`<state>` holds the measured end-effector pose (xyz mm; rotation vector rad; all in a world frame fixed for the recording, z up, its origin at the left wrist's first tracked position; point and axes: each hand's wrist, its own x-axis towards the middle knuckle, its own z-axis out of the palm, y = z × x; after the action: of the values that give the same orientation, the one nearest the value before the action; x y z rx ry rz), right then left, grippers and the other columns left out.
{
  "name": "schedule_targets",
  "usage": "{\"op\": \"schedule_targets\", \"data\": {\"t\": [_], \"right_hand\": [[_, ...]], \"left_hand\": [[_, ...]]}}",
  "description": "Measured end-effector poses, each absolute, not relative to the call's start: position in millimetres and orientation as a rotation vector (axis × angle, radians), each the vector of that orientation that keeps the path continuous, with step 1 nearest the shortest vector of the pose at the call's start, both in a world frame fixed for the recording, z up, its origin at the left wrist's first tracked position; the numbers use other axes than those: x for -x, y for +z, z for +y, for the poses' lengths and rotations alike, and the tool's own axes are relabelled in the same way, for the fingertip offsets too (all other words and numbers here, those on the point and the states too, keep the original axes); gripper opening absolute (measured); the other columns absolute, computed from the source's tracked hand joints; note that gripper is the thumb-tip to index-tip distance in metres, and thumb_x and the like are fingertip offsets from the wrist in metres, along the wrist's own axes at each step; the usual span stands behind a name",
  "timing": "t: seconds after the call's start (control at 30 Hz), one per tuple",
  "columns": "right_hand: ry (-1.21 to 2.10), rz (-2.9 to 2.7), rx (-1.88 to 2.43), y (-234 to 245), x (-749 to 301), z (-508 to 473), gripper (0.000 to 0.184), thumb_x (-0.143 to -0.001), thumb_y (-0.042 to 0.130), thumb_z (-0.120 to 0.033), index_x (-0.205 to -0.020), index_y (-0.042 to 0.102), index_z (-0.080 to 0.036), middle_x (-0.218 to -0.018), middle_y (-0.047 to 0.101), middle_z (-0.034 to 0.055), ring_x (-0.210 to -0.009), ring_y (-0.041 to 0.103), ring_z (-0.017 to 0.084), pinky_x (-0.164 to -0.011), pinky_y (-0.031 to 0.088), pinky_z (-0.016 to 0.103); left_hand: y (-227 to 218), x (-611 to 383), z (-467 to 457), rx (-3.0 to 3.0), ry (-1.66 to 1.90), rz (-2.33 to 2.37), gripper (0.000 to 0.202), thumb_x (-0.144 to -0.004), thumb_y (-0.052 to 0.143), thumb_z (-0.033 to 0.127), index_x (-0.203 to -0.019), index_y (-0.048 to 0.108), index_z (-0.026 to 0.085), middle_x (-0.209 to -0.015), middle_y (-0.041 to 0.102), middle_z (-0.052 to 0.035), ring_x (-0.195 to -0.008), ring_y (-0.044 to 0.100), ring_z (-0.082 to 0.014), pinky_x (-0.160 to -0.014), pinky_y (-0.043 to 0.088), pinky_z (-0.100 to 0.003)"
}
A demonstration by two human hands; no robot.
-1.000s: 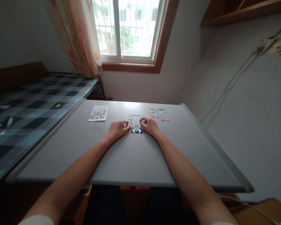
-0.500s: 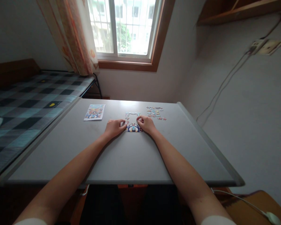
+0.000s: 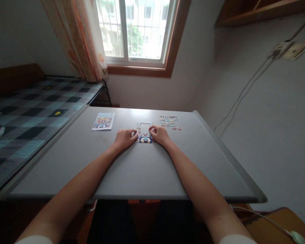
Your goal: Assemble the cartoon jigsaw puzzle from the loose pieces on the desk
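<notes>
**A:** What do we meet first, nearest to us?

**B:** Two bare forearms reach away from us over a grey worktop (image 3: 142,169). The left hand (image 3: 124,139) and the right hand (image 3: 160,135) rest on it, one on each side of a small jigsaw puzzle (image 3: 144,139).

**A:** How far along do we judge the puzzle to be?

**B:** We judge it less than half done. The near rows are filled and show a blue and white cartoon figure. Beyond them only a thin border of joined pieces runs round, and the middle is bare worktop.

**A:** And what is left?

**B:** A scatter of loose pieces (image 3: 169,122) lies beyond the right hand. It is near the puzzle but apart from it.

**A:** What can we say of each grip?

**B:** The left grip is curled, with fingertips touching the puzzle's left edge at the filled rows. The right grip is curled in the same way, with fingertips on the right side of the border. We cannot tell whether either grip pinches a piece, because the fingers are too small to read.

**A:** And farther off?

**B:** A printed picture card (image 3: 103,121) lies flat to the left of the puzzle, well apart from the left hand. A bed (image 3: 27,115) with a checked cover stands beside the worktop on the left. On the far wall we see a bright window (image 3: 134,30) with a curtain (image 3: 78,37) drawn aside.
</notes>
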<state>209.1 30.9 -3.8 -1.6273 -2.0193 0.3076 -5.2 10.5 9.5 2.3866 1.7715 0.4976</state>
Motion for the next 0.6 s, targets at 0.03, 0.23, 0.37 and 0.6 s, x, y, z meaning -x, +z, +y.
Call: {"op": "schedule_targets", "data": {"t": [0.03,0.23,0.37,0.6], "right_hand": [[0.307,-2.019,1.625,-4.1,-209.2,31.1,0.020,-0.081,0.054,-0.025,-0.091,0.071,-0.022,-0.070,0.065,-0.0006,-0.067,0.056,0.014,-0.070,0.038,0.025],[0.305,-2.019,1.630,-2.4,-208.7,29.9,0.019,-0.081,0.054,-0.025,-0.091,0.071,-0.022,-0.070,0.065,-0.0001,-0.067,0.056,0.014,-0.071,0.038,0.025],[0.312,-2.020,1.638,-1.6,-208.5,29.4,0.020,-0.081,0.054,-0.025,-0.092,0.071,-0.022,-0.070,0.066,0.0000,-0.068,0.057,0.014,-0.071,0.039,0.025],[0.305,-2.018,1.630,-4.0,-208.9,31.3,0.019,-0.081,0.054,-0.026,-0.091,0.071,-0.023,-0.070,0.065,-0.0004,-0.068,0.057,0.014,-0.071,0.038,0.025]], "left_hand": [[9.2,5.4,10.7,-2.390,0.496,1.771,0.039,-0.087,0.049,0.046,-0.113,0.070,0.026,-0.079,0.072,-0.0028,-0.073,0.064,-0.0182,-0.075,0.042,-0.027],[8.4,6.2,11.3,-2.404,0.507,1.757,0.040,-0.088,0.048,0.047,-0.113,0.070,0.026,-0.078,0.072,-0.0028,-0.073,0.064,-0.0182,-0.076,0.041,-0.028],[8.2,6.4,11.6,-2.391,0.488,1.767,0.040,-0.088,0.048,0.046,-0.114,0.069,0.026,-0.077,0.072,-0.0025,-0.073,0.064,-0.0179,-0.076,0.042,-0.027],[6.8,7.1,12.3,-2.401,0.521,1.746,0.039,-0.088,0.048,0.046,-0.113,0.070,0.025,-0.075,0.071,-0.0021,-0.070,0.064,-0.0176,-0.073,0.041,-0.027]]}}
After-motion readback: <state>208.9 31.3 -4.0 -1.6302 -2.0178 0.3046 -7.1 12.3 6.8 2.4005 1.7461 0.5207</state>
